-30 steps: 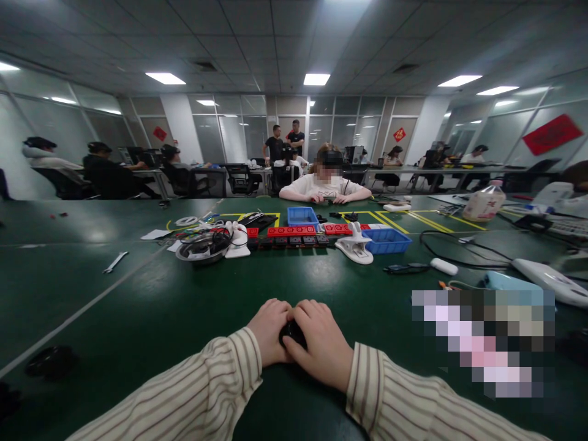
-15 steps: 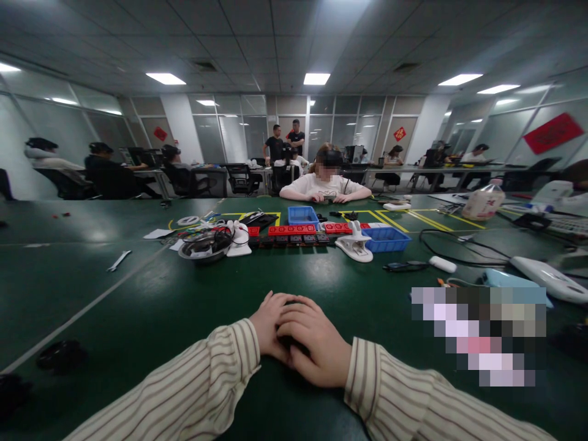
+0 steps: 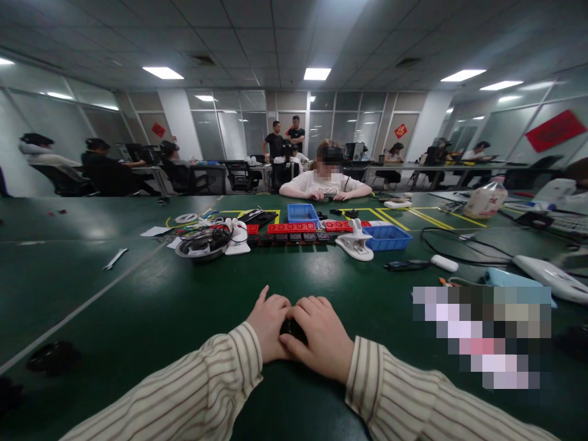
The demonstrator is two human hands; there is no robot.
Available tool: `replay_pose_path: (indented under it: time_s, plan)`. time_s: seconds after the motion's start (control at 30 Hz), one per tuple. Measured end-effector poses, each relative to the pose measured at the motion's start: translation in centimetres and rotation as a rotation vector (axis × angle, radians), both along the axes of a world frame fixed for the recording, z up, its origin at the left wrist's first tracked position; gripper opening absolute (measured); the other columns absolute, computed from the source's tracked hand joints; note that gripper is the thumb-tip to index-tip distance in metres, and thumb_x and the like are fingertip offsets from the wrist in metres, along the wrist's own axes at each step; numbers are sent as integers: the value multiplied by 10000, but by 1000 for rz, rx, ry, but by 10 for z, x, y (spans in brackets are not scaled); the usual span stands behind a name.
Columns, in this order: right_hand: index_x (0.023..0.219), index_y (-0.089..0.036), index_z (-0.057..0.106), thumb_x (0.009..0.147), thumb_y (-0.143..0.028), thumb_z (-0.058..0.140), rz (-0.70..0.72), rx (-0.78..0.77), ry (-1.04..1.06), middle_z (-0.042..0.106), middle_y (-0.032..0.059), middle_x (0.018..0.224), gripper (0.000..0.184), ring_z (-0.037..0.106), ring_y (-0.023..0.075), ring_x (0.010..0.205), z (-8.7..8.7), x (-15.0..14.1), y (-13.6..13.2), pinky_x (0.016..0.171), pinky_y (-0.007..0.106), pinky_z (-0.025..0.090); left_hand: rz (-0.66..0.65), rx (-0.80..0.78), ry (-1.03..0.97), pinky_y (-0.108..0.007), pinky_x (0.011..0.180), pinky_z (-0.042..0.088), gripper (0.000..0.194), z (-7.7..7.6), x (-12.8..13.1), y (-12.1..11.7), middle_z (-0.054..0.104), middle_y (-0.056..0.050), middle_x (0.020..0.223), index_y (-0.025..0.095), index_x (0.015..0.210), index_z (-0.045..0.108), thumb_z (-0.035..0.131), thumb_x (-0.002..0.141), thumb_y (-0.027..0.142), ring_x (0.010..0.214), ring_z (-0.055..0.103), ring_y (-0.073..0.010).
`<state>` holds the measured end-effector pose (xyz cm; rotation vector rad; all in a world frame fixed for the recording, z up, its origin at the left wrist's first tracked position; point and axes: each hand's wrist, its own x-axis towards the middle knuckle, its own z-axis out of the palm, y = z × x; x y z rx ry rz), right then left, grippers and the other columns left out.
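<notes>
My left hand (image 3: 269, 324) and my right hand (image 3: 325, 338) meet low over the table in front of me. Between them shows a shiny, rounded black object (image 3: 294, 331), mostly covered by my fingers, so its kind is unclear. The right hand curls over it, with the thumb along its near side. On its left side the left hand closes around it, one finger sticking up. Farther off lie a row of red and black modules (image 3: 291, 228), a white clamp (image 3: 356, 242) and a steel bowl of cables (image 3: 202, 245).
Blue bins (image 3: 388, 237) stand beyond the clamp. A wrench (image 3: 114, 259) lies at left, a dark rounded thing (image 3: 52, 357) nearer. At right are black cutters or pliers (image 3: 407, 266), a white case (image 3: 444, 263) and a bottle (image 3: 486, 199). A person (image 3: 326, 177) sits opposite.
My hands have drawn slightly apart at the fingertips, and more of the black object shows between them. The right fingers have moved off the left hand. The view has tilted slightly.
</notes>
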<state>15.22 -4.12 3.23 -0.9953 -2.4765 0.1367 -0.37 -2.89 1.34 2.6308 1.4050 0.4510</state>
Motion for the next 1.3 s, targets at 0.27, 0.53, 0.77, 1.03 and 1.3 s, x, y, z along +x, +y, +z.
replay_pose_path:
  time_s: [0.27,0.53,0.77,1.03,1.3]
  plan:
    - [708,-178,515,662,-115,412,344,23,100,545,26,777,130,462,159,805,-4,2,3,795,331,344,-166,-112,-84,-466,993,260,421,-8,-9,14,549,-26,996,218,889,615,710,500,349,963,494,-239]
    - [858,-172,527,710,-204,439,331,110,183,579,49,891,176,468,190,917,5,3,-4,933,398,274,-181,-58,-95,-498,1007,230,767,-12,-11,12,482,-89,1175,190,1172,461,699,504,480,1091,428,-284]
    - [916,-156,504,765,-485,518,-46,74,-70,523,74,901,363,447,216,828,9,-1,-7,784,397,330,-72,28,-19,-533,1041,109,770,0,1,-3,524,-100,1077,154,1100,482,675,483,573,1047,454,-281]
    - [867,-163,509,748,-227,505,38,-9,-21,506,61,895,136,438,184,816,2,-2,-3,733,325,361,-117,-89,-25,-501,1037,151,429,-1,-3,6,554,-37,962,197,924,570,665,548,382,958,503,-227]
    - [623,-175,483,605,-129,402,384,-13,158,536,24,716,94,476,154,759,-5,2,2,767,323,369,-278,-138,-148,-331,864,410,352,-6,-13,17,529,-30,974,197,801,630,723,504,360,932,505,-220]
